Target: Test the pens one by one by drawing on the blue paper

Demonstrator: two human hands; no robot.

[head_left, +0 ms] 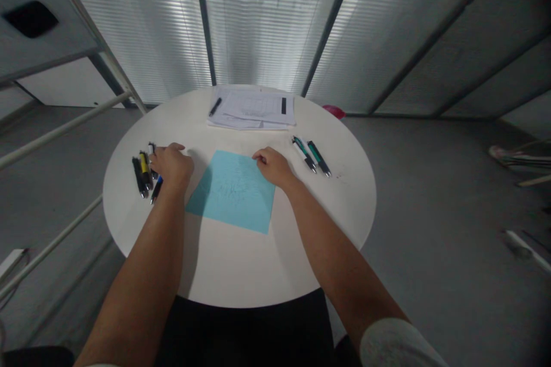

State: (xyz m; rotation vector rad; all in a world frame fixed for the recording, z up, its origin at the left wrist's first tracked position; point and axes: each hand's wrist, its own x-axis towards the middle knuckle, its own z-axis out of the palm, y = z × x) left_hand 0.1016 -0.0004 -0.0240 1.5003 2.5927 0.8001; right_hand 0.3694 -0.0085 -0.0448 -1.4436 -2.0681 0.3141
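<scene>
A light blue sheet of paper (235,195) with dark handwriting lies slightly turned on the round white table. My right hand (273,166) is closed at its top right corner, the curled fingers pinching the edge. My left hand (172,165) is over the pens at the left, fingers apart, with some fingertips touching a white-and-black pen (151,150). Beside that hand lie a black pen (138,176), a yellow-and-black pen (144,167) and a blue-and-black pen (156,189). My left palm is hidden from view.
Two green-and-black pens (318,157) lie right of my right hand. At the back of the table (241,275) is a stack of printed papers (253,108) with a black pen (216,106) on it. White metal rails (64,129) stand at the left, blinds-covered glass behind.
</scene>
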